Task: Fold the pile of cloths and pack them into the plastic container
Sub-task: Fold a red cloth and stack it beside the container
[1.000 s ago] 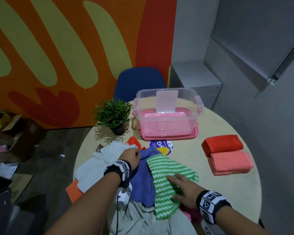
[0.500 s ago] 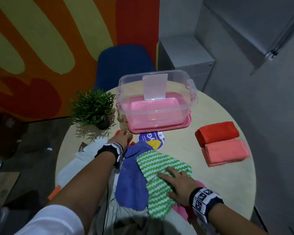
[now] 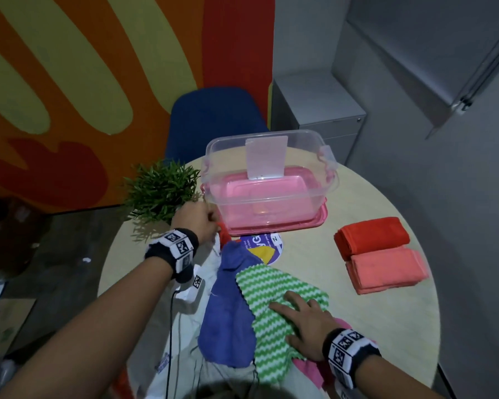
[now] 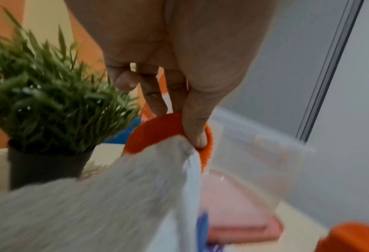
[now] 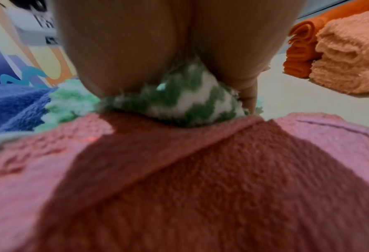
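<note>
Two folded cloths, a red one (image 3: 372, 235) and a peach one (image 3: 386, 270) just nearer, lie side by side on the right of your round counter (image 3: 366, 309), well apart from the pile. Your left hand (image 3: 195, 223) is raised at the far left of the pile, next to the potted plant (image 3: 160, 191), with thumb and fingers pinching together the edge of an orange cloth (image 4: 164, 131) and the white cloth (image 3: 211, 266) that trails down from it toward you. Your right hand (image 3: 306, 323) lies flat with fingers spread and straight, pressing the green-and-white zigzag cloth (image 3: 274, 309) onto the pile near you; a pink cloth (image 5: 179, 179) lies under your wrist. A blue cloth (image 3: 228, 309) sits just left of the zigzag one, partly beneath it. The clear plastic container (image 3: 271, 180) stands open at the far side of the counter, resting on its pink lid (image 3: 314, 224), with no cloths inside.
</note>
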Action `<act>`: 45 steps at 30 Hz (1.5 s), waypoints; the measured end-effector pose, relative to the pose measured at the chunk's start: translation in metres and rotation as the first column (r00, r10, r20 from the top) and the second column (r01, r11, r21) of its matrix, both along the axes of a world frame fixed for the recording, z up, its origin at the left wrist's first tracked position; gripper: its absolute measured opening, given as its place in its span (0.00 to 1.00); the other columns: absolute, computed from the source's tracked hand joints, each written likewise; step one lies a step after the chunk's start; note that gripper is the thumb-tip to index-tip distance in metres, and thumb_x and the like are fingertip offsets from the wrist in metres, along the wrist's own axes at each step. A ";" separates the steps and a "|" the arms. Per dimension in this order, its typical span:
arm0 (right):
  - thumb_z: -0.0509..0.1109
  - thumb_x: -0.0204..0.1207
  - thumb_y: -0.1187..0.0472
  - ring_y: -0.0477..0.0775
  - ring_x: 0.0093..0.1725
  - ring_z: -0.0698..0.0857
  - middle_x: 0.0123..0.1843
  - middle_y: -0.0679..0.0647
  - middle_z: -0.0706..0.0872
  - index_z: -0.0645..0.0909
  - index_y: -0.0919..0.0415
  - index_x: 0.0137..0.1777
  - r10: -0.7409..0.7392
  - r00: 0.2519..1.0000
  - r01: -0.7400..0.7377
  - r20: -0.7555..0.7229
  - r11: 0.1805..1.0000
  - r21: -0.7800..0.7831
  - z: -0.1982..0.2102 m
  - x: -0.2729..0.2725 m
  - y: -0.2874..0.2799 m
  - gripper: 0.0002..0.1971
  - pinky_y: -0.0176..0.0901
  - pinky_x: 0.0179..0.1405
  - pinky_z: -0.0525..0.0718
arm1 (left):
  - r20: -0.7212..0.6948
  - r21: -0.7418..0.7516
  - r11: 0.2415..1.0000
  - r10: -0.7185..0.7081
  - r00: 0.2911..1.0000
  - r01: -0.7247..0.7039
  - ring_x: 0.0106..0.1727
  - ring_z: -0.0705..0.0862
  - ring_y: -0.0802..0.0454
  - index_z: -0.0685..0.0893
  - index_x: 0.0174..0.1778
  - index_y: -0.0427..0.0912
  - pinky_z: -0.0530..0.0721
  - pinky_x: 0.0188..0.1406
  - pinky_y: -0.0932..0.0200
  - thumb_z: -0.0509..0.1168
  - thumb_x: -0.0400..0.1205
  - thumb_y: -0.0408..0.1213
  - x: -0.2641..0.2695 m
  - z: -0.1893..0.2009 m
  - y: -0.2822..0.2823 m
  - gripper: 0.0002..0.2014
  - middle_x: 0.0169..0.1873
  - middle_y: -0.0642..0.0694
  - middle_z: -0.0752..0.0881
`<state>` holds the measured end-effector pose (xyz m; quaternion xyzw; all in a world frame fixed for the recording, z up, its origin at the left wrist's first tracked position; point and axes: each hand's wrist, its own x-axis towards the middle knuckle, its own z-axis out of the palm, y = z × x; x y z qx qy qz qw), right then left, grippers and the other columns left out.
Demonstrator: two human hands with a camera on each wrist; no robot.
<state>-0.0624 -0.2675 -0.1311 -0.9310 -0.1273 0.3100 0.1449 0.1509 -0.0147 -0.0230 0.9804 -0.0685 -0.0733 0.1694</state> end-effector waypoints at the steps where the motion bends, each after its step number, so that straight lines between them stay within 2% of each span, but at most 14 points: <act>1: 0.63 0.81 0.45 0.67 0.79 0.63 0.87 0.43 0.45 0.41 0.23 0.80 0.001 1.000 -0.001 -0.003 1.000 -0.004 0.000 0.000 0.001 0.38 0.65 0.71 0.75 | 0.018 -0.090 0.996 0.018 1.000 -0.016 0.41 0.88 0.48 0.88 0.32 0.48 0.86 0.43 0.54 0.78 0.69 0.35 -0.002 0.013 0.001 0.06 0.34 0.51 0.90; 8: 0.64 0.80 0.45 0.71 0.80 0.63 0.88 0.46 0.47 0.43 0.26 0.82 0.014 0.999 -0.016 -0.031 0.998 -0.056 0.009 -0.001 0.004 0.38 0.67 0.74 0.74 | 0.355 -0.289 0.942 -0.061 0.933 0.172 0.45 0.81 0.51 0.84 0.39 0.45 0.78 0.48 0.55 0.73 0.77 0.32 -0.040 0.110 -0.005 0.05 0.35 0.54 0.83; 12: 0.65 0.81 0.52 0.65 0.77 0.73 0.84 0.56 0.64 0.65 0.42 0.82 -0.047 0.997 0.051 -0.064 0.997 0.062 0.036 0.006 0.008 0.30 0.59 0.75 0.75 | 0.463 -0.318 0.882 -0.176 0.869 0.348 0.46 0.81 0.53 0.82 0.46 0.47 0.78 0.47 0.56 0.69 0.80 0.32 -0.061 0.152 -0.015 0.05 0.43 0.52 0.85; 16: 0.67 0.82 0.50 0.55 0.73 0.77 0.79 0.54 0.72 0.67 0.51 0.81 -0.232 0.948 0.183 0.219 0.957 0.223 0.086 0.026 -0.002 0.28 0.48 0.71 0.76 | 0.435 -0.221 0.817 -0.407 0.803 0.533 0.50 0.78 0.54 0.85 0.55 0.47 0.74 0.51 0.60 0.63 0.82 0.32 -0.082 0.181 -0.032 0.10 0.49 0.50 0.82; 20: 0.79 0.71 0.52 0.55 0.74 0.73 0.80 0.55 0.63 0.55 0.54 0.84 -0.506 0.704 0.173 0.499 0.803 0.571 0.139 0.046 -0.025 0.47 0.47 0.74 0.73 | 0.348 -0.149 0.791 -0.520 0.780 0.594 0.58 0.80 0.53 0.86 0.57 0.54 0.79 0.60 0.51 0.60 0.78 0.34 -0.107 0.186 -0.050 0.17 0.54 0.55 0.82; 22: 0.81 0.66 0.49 0.55 0.78 0.68 0.80 0.53 0.62 0.56 0.48 0.83 -0.488 0.672 0.053 0.557 0.781 0.622 0.163 0.052 -0.034 0.49 0.50 0.78 0.69 | 0.339 -0.066 0.777 -0.572 0.747 0.626 0.59 0.82 0.56 0.87 0.56 0.55 0.81 0.62 0.48 0.65 0.80 0.36 -0.117 0.187 -0.063 0.12 0.54 0.59 0.85; 24: 0.77 0.67 0.46 0.54 0.77 0.71 0.78 0.51 0.71 0.70 0.45 0.78 -0.358 0.711 -0.052 0.605 0.832 0.553 0.179 0.053 -0.042 0.38 0.52 0.78 0.70 | 0.353 -0.040 0.765 -0.591 0.725 0.643 0.56 0.84 0.58 0.88 0.55 0.54 0.82 0.59 0.50 0.70 0.80 0.40 -0.127 0.189 -0.077 0.08 0.52 0.59 0.88; 26: 0.74 0.74 0.51 0.51 0.63 0.82 0.64 0.50 0.85 0.85 0.52 0.63 -0.259 0.745 -0.094 0.615 0.872 0.481 0.190 0.047 -0.051 0.17 0.50 0.67 0.78 | 0.352 -0.049 0.777 -0.575 0.739 0.628 0.53 0.84 0.60 0.87 0.52 0.55 0.83 0.55 0.51 0.71 0.79 0.47 -0.133 0.192 -0.087 0.07 0.49 0.59 0.89; 29: 0.73 0.77 0.62 0.51 0.44 0.86 0.43 0.49 0.90 0.87 0.56 0.49 -0.380 0.734 0.007 0.562 0.833 0.553 0.199 0.036 -0.076 0.04 0.48 0.50 0.83 | 0.257 0.056 0.857 -0.508 0.822 0.512 0.51 0.84 0.58 0.85 0.51 0.60 0.85 0.50 0.51 0.73 0.76 0.53 -0.134 0.199 -0.088 0.10 0.47 0.60 0.87; 32: 0.73 0.79 0.62 0.47 0.42 0.87 0.40 0.44 0.90 0.87 0.51 0.48 -0.479 0.646 0.086 0.594 0.819 0.567 0.206 0.033 -0.109 0.05 0.39 0.47 0.81 | 0.173 0.137 0.915 -0.400 0.900 0.380 0.50 0.84 0.52 0.86 0.48 0.57 0.84 0.48 0.51 0.74 0.78 0.51 -0.132 0.203 -0.076 0.07 0.45 0.55 0.87; 38: 0.75 0.78 0.64 0.47 0.46 0.89 0.44 0.46 0.92 0.90 0.53 0.50 -0.572 0.532 0.112 0.624 0.778 0.618 0.223 0.038 -0.148 0.06 0.36 0.52 0.83 | 0.261 -0.132 0.977 -0.130 0.957 0.169 0.45 0.86 0.53 0.91 0.43 0.50 0.82 0.45 0.55 0.75 0.78 0.44 -0.146 0.203 -0.055 0.03 0.40 0.52 0.90; 40: 0.77 0.76 0.65 0.46 0.43 0.89 0.41 0.45 0.91 0.89 0.49 0.45 -0.619 0.555 0.097 0.556 0.712 0.695 0.230 0.038 -0.157 0.07 0.30 0.48 0.82 | 0.257 -0.271 0.954 -0.057 0.965 0.129 0.46 0.87 0.57 0.91 0.44 0.51 0.83 0.49 0.57 0.75 0.78 0.42 -0.154 0.202 -0.043 0.01 0.42 0.54 0.91; 42: 0.79 0.75 0.64 0.48 0.39 0.89 0.37 0.46 0.92 0.89 0.47 0.40 -0.657 0.604 0.089 0.450 0.617 0.782 0.236 0.036 -0.162 0.09 0.37 0.45 0.86 | 0.229 -0.364 0.926 -0.016 0.973 0.101 0.48 0.88 0.59 0.91 0.46 0.52 0.84 0.52 0.57 0.75 0.78 0.38 -0.161 0.200 -0.030 0.04 0.44 0.56 0.91; 45: 0.78 0.73 0.69 0.44 0.30 0.86 0.32 0.49 0.90 0.89 0.52 0.38 -0.674 0.688 0.089 0.270 0.447 0.890 0.245 0.027 -0.160 0.10 0.37 0.29 0.85 | 0.145 -0.454 0.890 0.025 0.989 0.044 0.45 0.90 0.46 0.91 0.43 0.47 0.89 0.46 0.50 0.76 0.76 0.35 -0.176 0.199 -0.016 0.03 0.38 0.49 0.92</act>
